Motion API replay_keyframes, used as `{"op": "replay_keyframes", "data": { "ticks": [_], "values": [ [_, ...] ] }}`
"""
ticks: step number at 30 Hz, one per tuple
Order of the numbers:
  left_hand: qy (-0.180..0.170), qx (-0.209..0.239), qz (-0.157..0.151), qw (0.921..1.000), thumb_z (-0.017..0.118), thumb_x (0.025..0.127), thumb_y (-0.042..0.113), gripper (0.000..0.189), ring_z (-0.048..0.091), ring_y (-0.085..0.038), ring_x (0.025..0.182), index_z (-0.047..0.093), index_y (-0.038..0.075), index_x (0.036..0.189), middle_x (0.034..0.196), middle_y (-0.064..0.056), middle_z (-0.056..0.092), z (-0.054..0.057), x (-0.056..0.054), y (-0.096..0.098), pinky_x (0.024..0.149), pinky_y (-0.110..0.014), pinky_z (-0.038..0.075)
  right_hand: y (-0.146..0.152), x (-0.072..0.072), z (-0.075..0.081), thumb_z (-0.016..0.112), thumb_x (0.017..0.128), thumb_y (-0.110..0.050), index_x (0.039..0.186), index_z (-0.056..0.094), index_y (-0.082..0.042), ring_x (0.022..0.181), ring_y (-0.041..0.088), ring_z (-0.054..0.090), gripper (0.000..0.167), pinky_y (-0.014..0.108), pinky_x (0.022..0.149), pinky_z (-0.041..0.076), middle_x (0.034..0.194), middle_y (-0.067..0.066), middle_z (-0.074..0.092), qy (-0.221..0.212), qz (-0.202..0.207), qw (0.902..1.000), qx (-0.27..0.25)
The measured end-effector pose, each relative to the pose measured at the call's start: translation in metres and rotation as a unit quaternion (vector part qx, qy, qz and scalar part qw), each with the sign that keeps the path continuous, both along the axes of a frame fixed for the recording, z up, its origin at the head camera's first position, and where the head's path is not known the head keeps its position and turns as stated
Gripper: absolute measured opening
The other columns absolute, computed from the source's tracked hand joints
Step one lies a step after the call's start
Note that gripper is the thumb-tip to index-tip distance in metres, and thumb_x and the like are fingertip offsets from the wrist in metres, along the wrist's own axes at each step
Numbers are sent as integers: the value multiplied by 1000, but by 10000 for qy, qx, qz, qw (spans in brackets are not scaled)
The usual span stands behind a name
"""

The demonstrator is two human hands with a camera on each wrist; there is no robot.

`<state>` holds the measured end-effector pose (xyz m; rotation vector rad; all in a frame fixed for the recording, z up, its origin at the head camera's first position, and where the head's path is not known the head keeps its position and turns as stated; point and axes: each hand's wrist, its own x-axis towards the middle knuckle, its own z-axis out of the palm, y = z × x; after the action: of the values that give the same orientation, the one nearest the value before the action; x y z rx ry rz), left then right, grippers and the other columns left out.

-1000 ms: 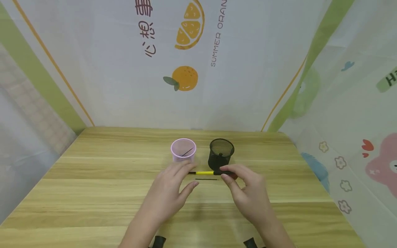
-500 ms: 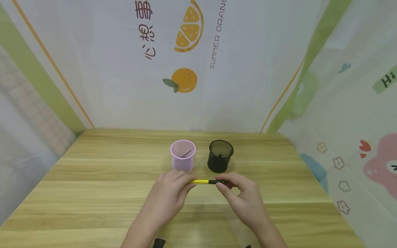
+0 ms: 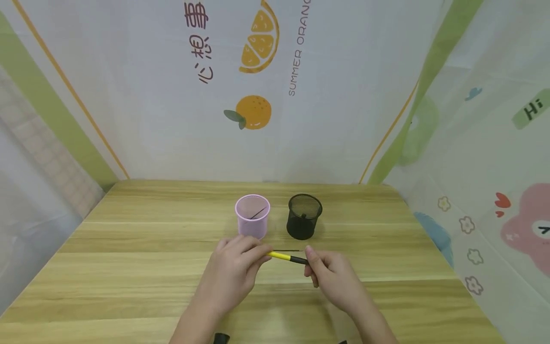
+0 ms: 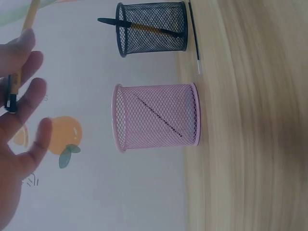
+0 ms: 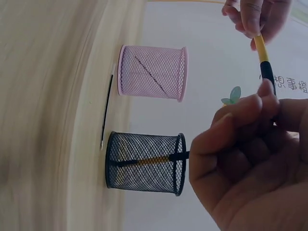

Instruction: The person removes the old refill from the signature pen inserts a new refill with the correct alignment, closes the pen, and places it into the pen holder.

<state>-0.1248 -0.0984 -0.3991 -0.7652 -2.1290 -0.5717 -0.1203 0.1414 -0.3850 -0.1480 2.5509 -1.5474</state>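
Note:
Both hands hold a yellow pen [image 3: 280, 256] with a black grip section, close over the table and tilted slightly down to the right. My left hand [image 3: 234, 267] pinches its yellow end between thumb and fingers; a dark tip shows past those fingers in the left wrist view. The black end is gripped by my right hand [image 3: 337, 279], thumb on top, and its far tip is hidden by the fingers. Just beyond the pen, a thin black pen refill [image 4: 195, 36] with a pale end lies on the table.
A pink mesh cup [image 3: 252, 228] stands behind the left hand, with a thin dark refill [image 4: 158, 116] leaning inside. To its right a black mesh cup [image 3: 301, 229] holds a yellow and black pen [image 5: 153, 160]. A printed curtain [image 3: 335, 119] rises behind the wooden table [image 3: 142, 229].
The left hand has closed on the pen's yellow end. The pen has come nearer to me, away from the cups. My right hand has turned, its thumb now on top, and the pen's black end has dipped.

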Motion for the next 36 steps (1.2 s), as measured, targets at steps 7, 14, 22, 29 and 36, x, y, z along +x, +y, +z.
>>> {"op": "replay_keyframes", "data": {
  "ticks": [7,14,22,29,36],
  "values": [
    [775,41,-116,9969,76,93,22,11,69,-13,80,83,18,102,93,8,77,2,0,-1,75,-38,53,3,-4,-3,50,112,-46,80,55,9,59,15,49,64,25,58,43,63,2,49,-506,255,9956,-749],
    [885,-54,-47,9961,76,93,23,13,68,-13,79,83,18,102,93,9,80,4,2,1,76,-39,53,2,-3,-2,57,110,-39,81,58,10,62,14,52,57,26,63,46,65,2,50,-404,-34,9949,-925],
    [709,-110,94,9974,77,90,24,11,67,-9,78,81,20,100,92,10,81,1,3,5,78,-38,52,1,3,0,65,105,-39,78,66,1,63,12,50,48,24,61,38,64,0,57,-49,-607,9968,-524],
    [466,-390,319,9976,70,94,27,9,63,-10,78,75,20,94,88,12,78,0,4,8,78,-37,49,-3,9,1,69,104,-30,71,67,-7,54,7,37,40,21,52,29,62,0,57,554,-860,9941,-363],
    [534,-397,251,9975,73,91,27,8,60,-10,82,74,19,91,83,13,75,-4,2,5,75,-36,38,-10,13,-6,67,106,-26,70,65,-9,52,2,34,40,18,48,29,61,-1,50,831,-827,9925,-359]
  ]
}}
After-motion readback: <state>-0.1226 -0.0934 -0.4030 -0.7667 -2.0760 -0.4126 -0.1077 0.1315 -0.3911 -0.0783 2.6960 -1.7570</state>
